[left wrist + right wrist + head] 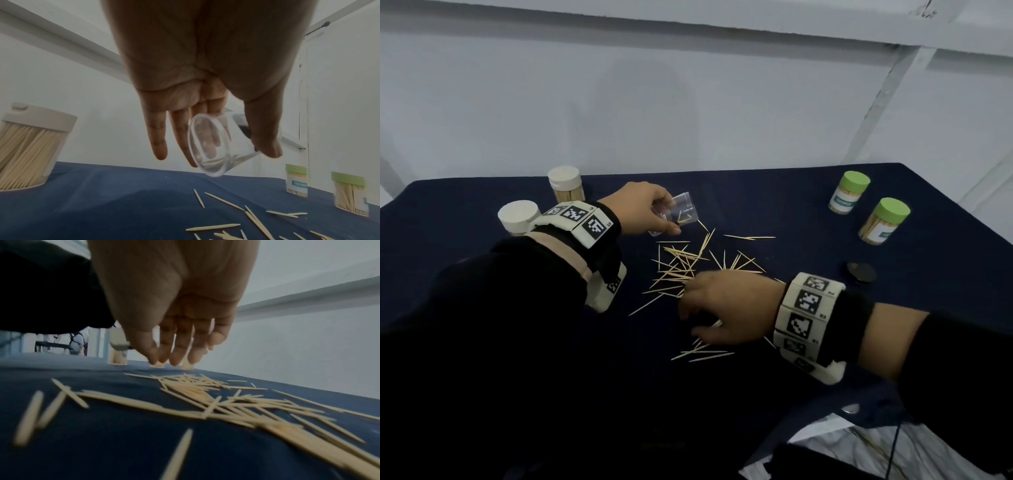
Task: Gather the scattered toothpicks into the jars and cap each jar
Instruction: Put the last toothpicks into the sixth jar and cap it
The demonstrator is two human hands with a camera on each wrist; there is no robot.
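My left hand [664, 214] grips a clear uncapped jar [679, 212], tilted mouth-down toward the left above the dark blue cloth; in the left wrist view the jar [213, 146] sits between thumb and fingers and looks nearly empty. Scattered toothpicks [681, 263] lie in a loose pile mid-table. My right hand [690, 315] hovers low over the pile's near side, fingers [174, 356] pointing down with tips gathered; pale toothpicks show between them, blurred. More toothpicks [195, 386] spread below it. A black cap [861, 272] lies flat to the right.
Two white-lidded jars [565, 185] [518, 217] full of toothpicks stand back left, behind my left wrist. Two green-lidded jars [849, 193] [883, 221] stand back right. The table's near right corner drops off by my right forearm.
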